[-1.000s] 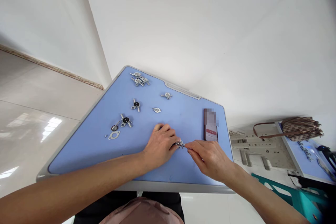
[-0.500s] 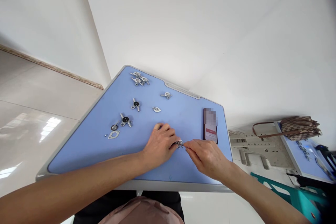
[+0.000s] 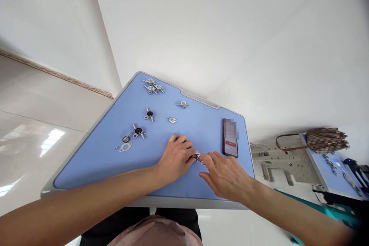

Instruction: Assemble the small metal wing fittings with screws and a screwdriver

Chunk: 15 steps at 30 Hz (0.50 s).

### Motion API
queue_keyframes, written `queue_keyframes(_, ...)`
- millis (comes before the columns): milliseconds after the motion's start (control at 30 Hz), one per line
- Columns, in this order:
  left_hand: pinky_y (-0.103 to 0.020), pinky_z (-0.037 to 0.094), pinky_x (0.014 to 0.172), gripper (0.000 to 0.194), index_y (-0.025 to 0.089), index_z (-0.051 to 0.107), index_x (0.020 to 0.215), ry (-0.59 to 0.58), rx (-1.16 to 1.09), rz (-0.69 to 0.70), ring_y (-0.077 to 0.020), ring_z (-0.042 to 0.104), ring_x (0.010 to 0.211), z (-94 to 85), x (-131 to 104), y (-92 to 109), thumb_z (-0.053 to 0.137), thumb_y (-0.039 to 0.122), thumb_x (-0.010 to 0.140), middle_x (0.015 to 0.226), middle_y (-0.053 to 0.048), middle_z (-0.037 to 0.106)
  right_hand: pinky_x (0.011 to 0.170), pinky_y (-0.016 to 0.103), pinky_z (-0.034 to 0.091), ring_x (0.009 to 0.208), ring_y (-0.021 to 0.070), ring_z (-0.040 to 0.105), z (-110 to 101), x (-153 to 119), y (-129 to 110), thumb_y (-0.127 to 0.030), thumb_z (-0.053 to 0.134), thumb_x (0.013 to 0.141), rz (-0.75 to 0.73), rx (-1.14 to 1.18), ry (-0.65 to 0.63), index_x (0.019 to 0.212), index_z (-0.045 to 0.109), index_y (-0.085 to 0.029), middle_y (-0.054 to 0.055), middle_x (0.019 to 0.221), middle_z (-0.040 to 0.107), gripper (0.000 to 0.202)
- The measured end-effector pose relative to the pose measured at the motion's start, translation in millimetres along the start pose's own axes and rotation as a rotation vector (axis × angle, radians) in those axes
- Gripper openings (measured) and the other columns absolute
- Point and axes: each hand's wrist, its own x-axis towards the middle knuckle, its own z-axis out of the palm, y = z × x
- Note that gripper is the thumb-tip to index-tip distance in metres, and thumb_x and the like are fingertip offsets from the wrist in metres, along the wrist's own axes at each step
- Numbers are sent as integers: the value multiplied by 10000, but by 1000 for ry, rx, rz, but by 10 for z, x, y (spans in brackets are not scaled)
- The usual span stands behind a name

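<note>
Left hand (image 3: pixel 177 157) rests on the blue table (image 3: pixel 95 161) near its front edge, finger and thumb together on the left side of a small metal fitting (image 3: pixel 197 156); fingers hide part of it. Right hand (image 3: pixel 223 173): index finger (image 3: pixel 205 157) reaches the fitting's right side, thumb (image 3: pixel 205 178) stands apart below, so no pinch there. Contact looks likely but too small to confirm. Thin dark bit on the fitting slants toward that finger; can't tell if it's a lever or a tool. Fitting sits between the two hands, low at the tabletop. Phone (image 3: pixel 230 144) lies face up beyond the right hand, near the right edge, screen lit, top blurred out. Left of the hands: two fittings with black round centres, one farther (image 3: pixel 149 114), one nearer (image 3: pixel 138 130). Just beside the nearer one: a round disc with a stem (image 3: pixel 126 139), then a flat plate with a hole (image 3: pixel 122 148), and a tiny loose piece (image 3: pixel 117 147). Beyond the left hand: an oval metal piece (image 3: pixel 172 120), and farther back a lone fitting (image 3: pixel 183 104). Cluster of fittings (image 3: pixel 158 88) at the far left corner. Checked bag (image 3: pixel 325 139) on another table, off right.
</note>
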Motion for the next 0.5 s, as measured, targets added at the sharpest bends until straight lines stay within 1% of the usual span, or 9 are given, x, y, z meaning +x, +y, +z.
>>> queue_keyframes(67,-399,318,836,128,236,718,862,9,5,4,-195,492,840,8,0,-3,599,197,883,741,-16,625,418,278,166,626,160,528,-27,-15,-4,-185,447,943,-86,-111,-6,1001,510,-145,58,752,589,95)
queue_keyframes(133,-396,316,830,129,241,719,868,12,12,9,-196,493,843,15,-1,-7,601,189,878,749,-14,627,426,283,173,575,140,482,-15,-9,18,-69,409,916,-184,-176,57,900,519,-152,39,692,559,139)
queue_keyframes(167,-394,315,830,128,241,719,866,12,16,11,-196,492,843,19,-2,-8,606,181,873,753,-13,629,433,285,176,550,131,466,1,5,34,-65,400,926,-212,-191,100,852,523,-155,30,655,548,170)
queue_keyframes(233,-393,315,835,128,235,717,856,16,24,15,-195,493,840,24,-5,-10,609,166,865,752,-11,632,438,288,163,504,122,450,31,51,65,-161,397,979,-203,-208,146,763,521,-165,21,583,530,249)
queue_keyframes(267,-394,316,838,130,231,716,853,21,27,18,-194,493,835,25,-6,-11,605,164,868,747,-11,632,435,289,149,484,120,450,37,77,75,-225,397,998,-159,-214,130,726,511,-171,20,558,524,300)
queue_keyframes(333,-395,318,836,137,226,713,861,24,32,22,-194,496,829,26,-7,-10,594,162,876,743,-12,631,426,285,125,452,120,455,18,116,75,-334,396,1009,-43,-214,22,711,505,-176,19,540,521,355)
queue_keyframes(400,-399,319,836,127,224,710,868,18,36,21,-199,499,833,25,-4,-9,598,166,873,740,-16,629,419,277,124,442,124,462,-37,118,55,-405,411,997,36,-195,-94,800,533,-168,17,568,536,331)
queue_keyframes(467,-405,320,841,114,223,708,872,11,42,21,-203,502,840,22,0,-8,606,174,869,741,-18,628,417,272,142,472,133,480,-96,84,31,-386,443,982,25,-192,-141,922,541,-156,26,625,555,257)
queue_keyframes(500,-408,320,844,112,222,707,873,8,45,21,-204,504,844,20,1,-8,603,179,872,743,-19,628,418,272,151,498,138,491,-118,62,22,-317,462,969,-7,-205,-141,958,538,-150,34,652,561,184)
